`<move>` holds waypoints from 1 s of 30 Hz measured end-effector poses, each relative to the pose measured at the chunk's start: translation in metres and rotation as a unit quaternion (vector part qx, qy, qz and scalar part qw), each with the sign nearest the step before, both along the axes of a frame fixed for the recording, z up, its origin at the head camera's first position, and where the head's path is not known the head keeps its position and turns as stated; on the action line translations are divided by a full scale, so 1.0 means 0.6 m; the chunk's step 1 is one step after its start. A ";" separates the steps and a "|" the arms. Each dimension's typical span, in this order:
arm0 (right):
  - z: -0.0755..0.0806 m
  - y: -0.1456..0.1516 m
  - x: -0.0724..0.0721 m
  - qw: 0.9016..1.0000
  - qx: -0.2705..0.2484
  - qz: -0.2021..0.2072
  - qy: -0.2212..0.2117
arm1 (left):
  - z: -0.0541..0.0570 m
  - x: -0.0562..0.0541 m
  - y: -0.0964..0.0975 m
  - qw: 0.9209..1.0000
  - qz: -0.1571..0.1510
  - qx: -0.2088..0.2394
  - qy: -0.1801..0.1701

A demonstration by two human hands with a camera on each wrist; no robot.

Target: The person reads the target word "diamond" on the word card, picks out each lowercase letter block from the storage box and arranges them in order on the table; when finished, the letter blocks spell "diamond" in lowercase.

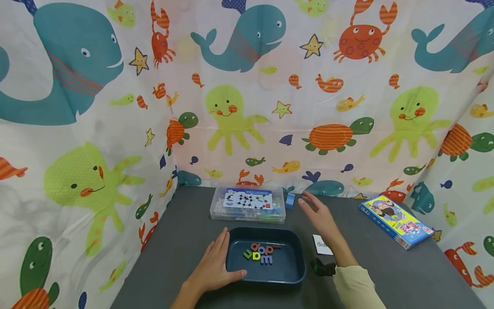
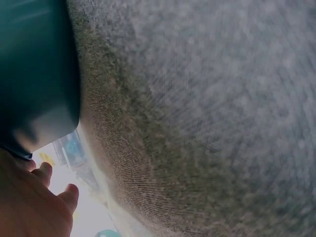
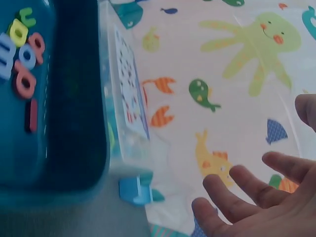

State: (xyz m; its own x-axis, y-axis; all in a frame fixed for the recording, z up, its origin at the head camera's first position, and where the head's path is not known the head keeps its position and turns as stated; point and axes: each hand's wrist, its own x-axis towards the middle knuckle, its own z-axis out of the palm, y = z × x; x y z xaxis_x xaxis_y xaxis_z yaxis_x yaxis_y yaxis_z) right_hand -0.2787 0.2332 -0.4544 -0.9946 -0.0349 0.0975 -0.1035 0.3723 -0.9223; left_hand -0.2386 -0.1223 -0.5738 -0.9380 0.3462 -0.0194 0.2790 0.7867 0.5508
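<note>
A dark blue tray (image 1: 266, 277) sits on the table in the head view, with several coloured plastic letters inside. Among them are a purple m (image 1: 266, 259), a yellow letter (image 1: 256, 256), a green letter (image 1: 247, 254) and a thin red stick-shaped letter (image 3: 31, 115). My left hand (image 1: 216, 264) rests against the tray's left side, its fingers straight along the wall and the thumb over the near left rim. To the tray's right, my right hand (image 1: 319, 216) is raised with spread fingers, holding nothing. Below it lies a white card (image 1: 322, 245) printed with letters, partly hidden by the forearm.
Behind the tray stands a clear plastic case (image 1: 247, 216) with a molecule-pattern label, and a small blue object (image 1: 290, 200) beside it. A colourful flat box (image 1: 397, 221) lies at the right. Near my right sleeve is a dark crumpled item (image 1: 322, 268). A sea-animal curtain (image 1: 270, 163) surrounds the table.
</note>
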 end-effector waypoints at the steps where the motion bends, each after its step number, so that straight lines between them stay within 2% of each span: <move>1: 0.001 -0.007 -0.003 1.000 -0.002 0.005 0.004 | 0.000 -0.001 0.001 1.000 0.001 0.001 -0.001; 9: -0.007 -0.064 -0.025 0.998 -0.027 0.046 0.024 | 0.004 -0.003 0.003 1.000 0.007 0.006 -0.010; 12: -0.012 -0.083 -0.030 0.995 -0.020 0.092 0.027 | 0.004 -0.005 0.004 1.000 0.007 0.011 -0.012; 16: -0.023 -0.100 -0.032 0.985 -0.006 0.170 0.026 | 0.000 -0.005 0.002 1.000 0.005 0.019 -0.014; 18: -0.029 -0.107 -0.031 0.980 -0.012 0.195 0.023 | -0.002 -0.004 0.002 1.000 0.003 0.023 -0.015; 24: -0.051 -0.121 -0.026 0.974 -0.022 0.227 -0.002 | -0.005 -0.003 0.001 0.999 0.000 0.036 -0.020; 30: -0.077 -0.129 -0.020 0.968 0.014 0.251 -0.022 | -0.002 -0.003 0.000 0.999 0.001 0.038 -0.028</move>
